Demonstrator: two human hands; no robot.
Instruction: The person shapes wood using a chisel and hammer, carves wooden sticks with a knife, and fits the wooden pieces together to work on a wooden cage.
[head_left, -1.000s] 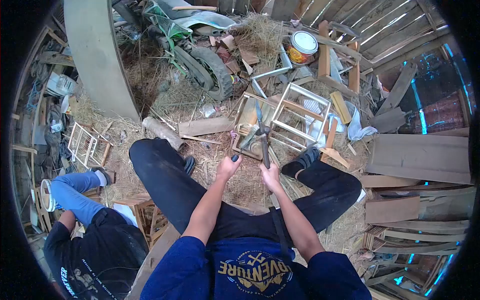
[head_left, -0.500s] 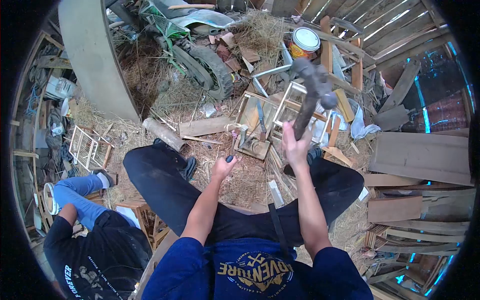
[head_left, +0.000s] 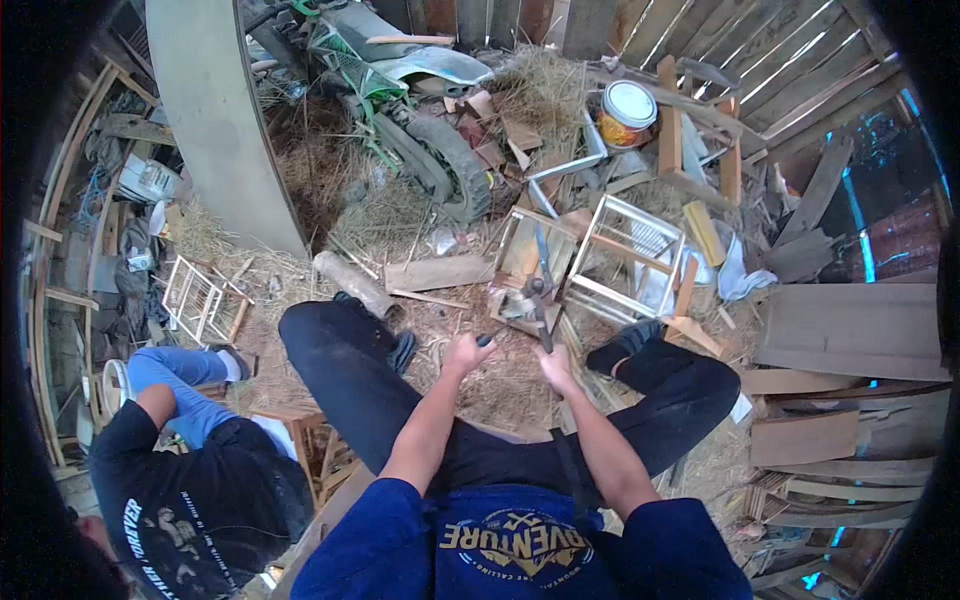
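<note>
My right hand [head_left: 554, 368] is closed round the handle of a hammer [head_left: 539, 290], whose head hangs over the near end of a small wooden box [head_left: 507, 245]. Inside that box lies a long tool with a bluish blade [head_left: 543, 250]; the hammer covers part of it. To the left, my left hand [head_left: 464, 356] is shut on a tool with a short dark handle [head_left: 484, 341]; its kind cannot be made out. Both hands are above the straw-strewn floor between my knees. Right of the box stands a pale wooden frame [head_left: 612, 289], close to its side.
A person in a dark shirt [head_left: 215, 510] sits at the left. A motorbike [head_left: 440, 160] and a paint bucket [head_left: 628, 112] stand behind the box. A log [head_left: 350, 284] and a plank [head_left: 440, 272] lie at front left. Boards [head_left: 850, 325] are stacked at right.
The hammer in my right hand has come down from a raised position to the box's near end. My left hand keeps hold of the dark-handled tool. The view has shifted slightly.
</note>
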